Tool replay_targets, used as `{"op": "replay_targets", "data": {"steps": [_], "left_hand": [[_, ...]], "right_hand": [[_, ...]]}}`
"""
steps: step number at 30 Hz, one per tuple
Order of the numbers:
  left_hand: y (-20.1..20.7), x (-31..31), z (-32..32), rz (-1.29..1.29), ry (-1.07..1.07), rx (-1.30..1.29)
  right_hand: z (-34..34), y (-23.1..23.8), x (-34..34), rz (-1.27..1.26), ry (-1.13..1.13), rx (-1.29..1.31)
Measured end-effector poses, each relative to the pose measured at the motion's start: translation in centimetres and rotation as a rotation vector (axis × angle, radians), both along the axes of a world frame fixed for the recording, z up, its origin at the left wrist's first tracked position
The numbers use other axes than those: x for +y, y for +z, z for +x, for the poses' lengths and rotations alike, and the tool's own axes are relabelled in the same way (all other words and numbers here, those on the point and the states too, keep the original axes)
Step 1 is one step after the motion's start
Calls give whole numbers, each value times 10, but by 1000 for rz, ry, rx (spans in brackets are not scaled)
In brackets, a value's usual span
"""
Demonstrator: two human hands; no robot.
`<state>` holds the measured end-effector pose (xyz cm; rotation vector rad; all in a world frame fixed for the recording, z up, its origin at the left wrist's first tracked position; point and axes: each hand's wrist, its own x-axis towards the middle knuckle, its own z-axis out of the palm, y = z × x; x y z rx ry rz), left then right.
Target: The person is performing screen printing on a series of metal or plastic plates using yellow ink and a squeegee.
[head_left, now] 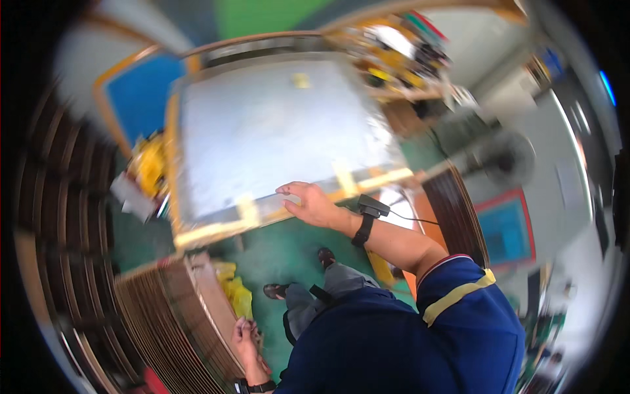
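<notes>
A large table (262, 118) with a pale, shiny sheet-like top and a light wooden rim stands in front of me. Over its front edge is my right hand (307, 202), fingers stretched out and thumb apart, holding nothing I can see; contact with the rim is unclear. Strips of yellowish tape (248, 210) cross the front edge on the left, and another strip of tape (344, 177) lies to the right. Low at my left side is my left hand (244, 333), beside a stack of thin wood-edged frames (177, 315). Its fingers look bent but are blurred.
Yellow plastic (236, 292) lies by the frame stack. A blue panel (146, 92) leans at the far left, and a rack (65, 184) lines the left side. Right of the table are a cluttered bench (400, 88), a fan (508, 157) and more stacked frames (454, 210).
</notes>
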<state>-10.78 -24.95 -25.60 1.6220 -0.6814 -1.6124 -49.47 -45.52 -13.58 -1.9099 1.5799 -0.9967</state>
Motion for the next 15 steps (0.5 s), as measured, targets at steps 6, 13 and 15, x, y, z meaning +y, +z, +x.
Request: {"op": "replay_targets", "data": {"steps": [6, 13, 15], "left_hand": [[7, -63, -68, 72, -388, -166], [18, -63, -213, 90, -681, -172], [13, -55, -251, 128, -776, -177]], "right_hand": [[-238, -45, 169, 135, -816, 29], [-464, -127, 419, 500, -1378, 491], [-489, -145, 469, 577, -1441, 645]]}}
